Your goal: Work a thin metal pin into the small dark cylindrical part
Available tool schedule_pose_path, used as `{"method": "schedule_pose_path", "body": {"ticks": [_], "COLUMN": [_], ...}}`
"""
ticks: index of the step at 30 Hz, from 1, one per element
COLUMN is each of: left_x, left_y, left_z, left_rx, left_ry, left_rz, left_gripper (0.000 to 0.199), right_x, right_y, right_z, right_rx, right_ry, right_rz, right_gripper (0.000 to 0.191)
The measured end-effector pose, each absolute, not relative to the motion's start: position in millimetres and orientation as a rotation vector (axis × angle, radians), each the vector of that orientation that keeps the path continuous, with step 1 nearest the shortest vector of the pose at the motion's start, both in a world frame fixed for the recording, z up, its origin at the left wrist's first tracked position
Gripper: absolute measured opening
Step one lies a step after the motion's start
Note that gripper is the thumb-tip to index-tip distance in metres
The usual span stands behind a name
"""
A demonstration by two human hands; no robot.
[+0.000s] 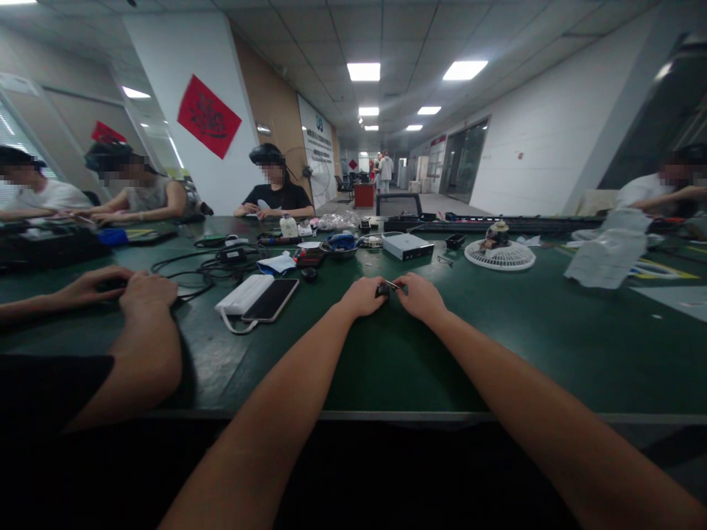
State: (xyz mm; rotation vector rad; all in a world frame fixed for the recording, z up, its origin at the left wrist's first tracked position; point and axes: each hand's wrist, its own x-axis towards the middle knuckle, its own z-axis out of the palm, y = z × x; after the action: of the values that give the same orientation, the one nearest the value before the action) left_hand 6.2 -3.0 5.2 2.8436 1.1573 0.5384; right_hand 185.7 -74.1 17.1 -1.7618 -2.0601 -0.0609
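Note:
Both of my hands meet just above the green table (381,368), in the middle of the view. My left hand (361,297) is closed on a small dark rounded object (382,290), mostly covered by the fingers. Pinched in my right hand (420,296) is a thin shiny metal tool (392,285), which reaches across to the dark object. Its kind is too small to make out. Beyond my hands lie a grey box-shaped disc drive (409,247) and a pair of small dark thin pieces (445,260).
At left, a co-worker's hands (146,291) rest near black cables (207,272). A phone (270,300) lies by a white box (243,294). Farther off are a black mouse (309,274), a white fan grille (500,258) and clear plastic packaging (607,254). Other people sit around the table.

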Motion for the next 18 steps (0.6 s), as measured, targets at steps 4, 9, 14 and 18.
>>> {"method": "schedule_pose_path", "body": {"ticks": [4, 9, 14, 18], "left_x": [6.3, 6.4, 7.9, 9.5], "left_y": [-3.5, -6.8, -10.5, -10.7], "left_z": [6.0, 10.6, 12.9, 12.1], "left_rx": [2.839, 2.849, 2.89, 2.919], "left_ry": [1.18, 1.185, 1.155, 1.126], "left_rz": [0.526, 0.532, 0.57, 0.595], "left_gripper": [0.033, 0.033, 0.033, 0.034], "right_x": [187.0, 188.0, 188.4, 187.9], "right_y": [-73.3, -72.4, -71.9, -70.9], "right_z": [17.1, 15.2, 14.1, 14.0], "right_rx": [-1.792, -1.83, -1.831, -1.81], "right_ry": [-2.047, -2.031, -2.025, -2.048], "right_rz": [-0.056, -0.053, -0.057, -0.05], "right_gripper": [0.028, 0.029, 0.03, 0.03]}}
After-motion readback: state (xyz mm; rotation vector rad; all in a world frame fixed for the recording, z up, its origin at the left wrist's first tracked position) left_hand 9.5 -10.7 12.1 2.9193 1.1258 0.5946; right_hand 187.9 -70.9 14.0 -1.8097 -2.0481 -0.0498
